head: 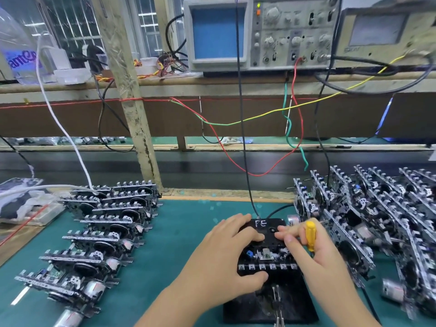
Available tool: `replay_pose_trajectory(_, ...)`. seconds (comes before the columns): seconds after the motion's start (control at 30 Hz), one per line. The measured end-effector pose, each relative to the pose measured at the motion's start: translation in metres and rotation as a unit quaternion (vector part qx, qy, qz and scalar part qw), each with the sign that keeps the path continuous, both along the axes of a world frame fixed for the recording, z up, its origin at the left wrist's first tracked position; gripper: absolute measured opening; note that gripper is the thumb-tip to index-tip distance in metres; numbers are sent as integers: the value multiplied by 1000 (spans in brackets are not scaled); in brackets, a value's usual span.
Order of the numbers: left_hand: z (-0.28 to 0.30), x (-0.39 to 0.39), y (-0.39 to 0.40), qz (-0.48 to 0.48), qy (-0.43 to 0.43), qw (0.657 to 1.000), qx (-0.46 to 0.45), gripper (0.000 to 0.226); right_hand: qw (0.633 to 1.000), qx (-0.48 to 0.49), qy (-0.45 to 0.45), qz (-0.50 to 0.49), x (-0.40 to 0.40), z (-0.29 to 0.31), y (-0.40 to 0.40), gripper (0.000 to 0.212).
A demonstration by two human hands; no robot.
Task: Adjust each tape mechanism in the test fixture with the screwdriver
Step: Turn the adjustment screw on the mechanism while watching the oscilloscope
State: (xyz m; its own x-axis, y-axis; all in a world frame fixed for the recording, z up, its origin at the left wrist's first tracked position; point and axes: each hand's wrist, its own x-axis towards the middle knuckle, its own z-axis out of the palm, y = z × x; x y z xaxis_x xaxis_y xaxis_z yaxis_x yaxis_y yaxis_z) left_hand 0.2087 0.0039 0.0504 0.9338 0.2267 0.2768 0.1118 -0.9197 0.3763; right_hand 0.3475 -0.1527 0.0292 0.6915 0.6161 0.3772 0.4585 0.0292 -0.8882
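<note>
Working mid-batch, I judge: one tape mechanism [266,253] sits in the black test fixture [271,300], a neat row [99,234] lies to my left and a looser pile [377,220] waits on my right. My left hand [226,256] presses flat, fingers straight, on the cassette marked FE [262,226]. My right hand [313,251] holds the yellow screwdriver [310,236] in curled fingers, its tip not yet on any screw.

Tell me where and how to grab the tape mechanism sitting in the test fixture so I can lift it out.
Likely by its two short side edges, coming from above. The tape mechanism lies flat in the test fixture, its near edge a row of protruding keys, its middle under the left hand and the right hand, which holds the screwdriver.
</note>
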Motion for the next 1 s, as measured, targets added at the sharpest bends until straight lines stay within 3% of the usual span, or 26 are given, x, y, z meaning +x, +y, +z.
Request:
replay_pose_trajectory(0.47, 1, 1, -4, 3, 0, 1000, -17, 63, 1000, 1, -4, -3, 4, -5, -2, 7)
replay_pose_trajectory(0.6, 0, 1, -3, 9, -11, 999, -29, 61, 1000, 7, -4, 0, 6, -7, -2, 15)
replay_pose_trajectory(0.7, -2, 0, -4, 12, -20, 998, -51, 60, 1000, 19, 7, -3, 6, -6, 0, 6)
replay_pose_trajectory(0.93, -4, -1, -6, 21, -38, 995, -88, 58, 1000, 24, -4, -4, 4, -5, 1, 17)
replay_pose_trajectory(1.0, -5, -1, -7, 22, -44, 994, -98, 58, 999, 35, -3, -7, 3, -4, 2, 9)
